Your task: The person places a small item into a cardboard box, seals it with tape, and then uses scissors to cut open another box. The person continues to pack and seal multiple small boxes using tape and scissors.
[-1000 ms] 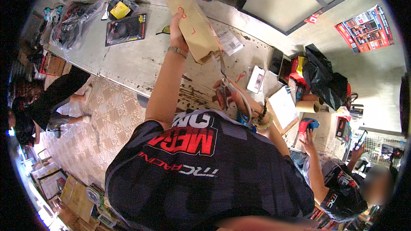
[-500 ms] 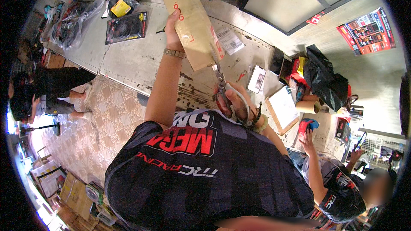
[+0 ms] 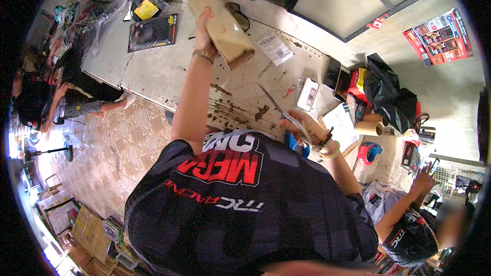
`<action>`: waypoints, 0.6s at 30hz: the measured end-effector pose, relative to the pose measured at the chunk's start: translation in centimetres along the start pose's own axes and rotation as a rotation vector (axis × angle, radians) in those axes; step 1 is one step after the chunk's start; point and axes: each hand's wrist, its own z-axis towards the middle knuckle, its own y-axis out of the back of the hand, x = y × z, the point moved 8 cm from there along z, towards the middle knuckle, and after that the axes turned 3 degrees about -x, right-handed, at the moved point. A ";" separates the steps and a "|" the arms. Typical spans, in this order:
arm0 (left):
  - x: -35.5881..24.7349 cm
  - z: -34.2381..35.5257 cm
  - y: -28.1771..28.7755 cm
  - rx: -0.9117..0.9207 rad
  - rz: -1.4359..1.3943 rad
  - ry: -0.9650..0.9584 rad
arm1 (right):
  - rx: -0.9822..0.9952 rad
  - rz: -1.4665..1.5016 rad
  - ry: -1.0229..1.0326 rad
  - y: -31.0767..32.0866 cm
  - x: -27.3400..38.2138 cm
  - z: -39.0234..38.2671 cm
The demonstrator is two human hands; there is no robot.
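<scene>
My left hand is closed around a long brown cardboard package, lifted over the metal worktable. The package's near end is tilted toward me, its edge dark. Motion blurs its far end. A dark, rounded thing shows behind the package; I cannot make out what it is. My right hand grips a pair of scissors above the table's near edge. The blades point up and left, apart from the package. Fingers hide most of the handles. Something blue shows partly below that hand.
Flat on the table lie a white printed label, a phone and a black packaged part. To the right are a black plastic bag, a cardboard tube and a red-and-blue roll. A co-worker stands at right, another person at left.
The scissors have come away from the package, down and right with my right hand. My left hand has tilted the package. The co-worker's hand has left the red-and-blue roll.
</scene>
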 end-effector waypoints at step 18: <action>20.8 -13.8 8.0 -0.034 -0.406 1.224 | -0.309 0.168 0.206 2.2 -6.1 15.2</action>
